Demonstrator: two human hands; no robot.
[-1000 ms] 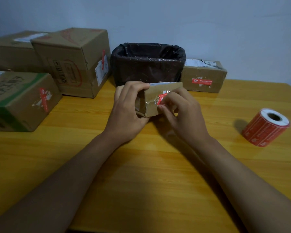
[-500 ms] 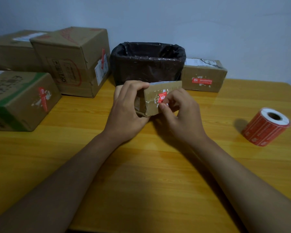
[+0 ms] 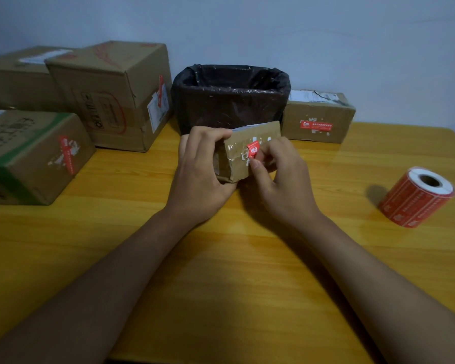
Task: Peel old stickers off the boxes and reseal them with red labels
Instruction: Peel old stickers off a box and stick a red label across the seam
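Cardboard, brown and creased, taped glossy along one seam: small box (image 3: 247,151) held mid-bench, in front of the black-lined bin (image 3: 230,97). Left hand (image 3: 200,174) grasps its left end, fingers curled over the top edge. Right hand (image 3: 281,179) pinches a red sticker (image 3: 253,149) partly lifted off the near face, white torn scraps beside it. Roll of red labels (image 3: 418,197) lies on its side well apart to the right. Four more cardboard boxes: three at left (image 3: 32,156) (image 3: 111,93) (image 3: 13,77), one right of the bin (image 3: 318,116), several bearing red stickers. Bench (image 3: 221,271) is yellow wood-grain, smooth; plain pale wall behind.
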